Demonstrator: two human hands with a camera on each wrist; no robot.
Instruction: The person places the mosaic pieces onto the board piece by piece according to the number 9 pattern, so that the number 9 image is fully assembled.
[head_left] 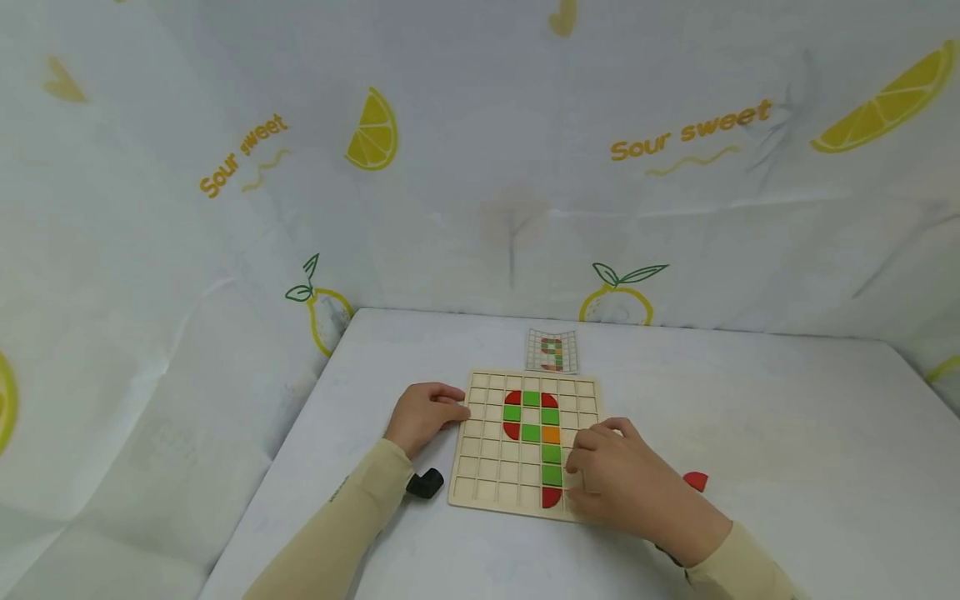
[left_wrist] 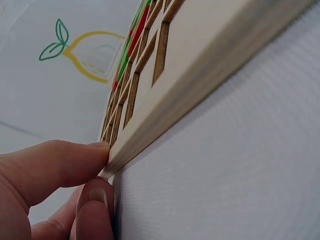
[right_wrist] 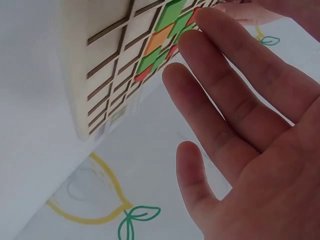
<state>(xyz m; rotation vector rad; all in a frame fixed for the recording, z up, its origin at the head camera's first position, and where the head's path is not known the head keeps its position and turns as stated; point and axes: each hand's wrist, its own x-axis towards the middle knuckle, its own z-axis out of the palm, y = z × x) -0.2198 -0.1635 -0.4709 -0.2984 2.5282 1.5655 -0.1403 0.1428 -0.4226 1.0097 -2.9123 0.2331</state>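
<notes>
A square wooden grid board lies on the table. Green tiles, an orange tile and rounded red tiles fill some cells in a shape like a 9. At the board's left edge, my left hand pinches the rim, its thumb on top and a finger lower against the side. My right hand is over the board's right side, beside the lower tiles. Its fingers look extended and apart in the right wrist view, with no tile visible among them; the thumb is out of that view.
A small pattern card showing the same shape lies behind the board. One loose red tile is on the white table to the right, near my right wrist. A white cloth with lemon prints hangs behind the table.
</notes>
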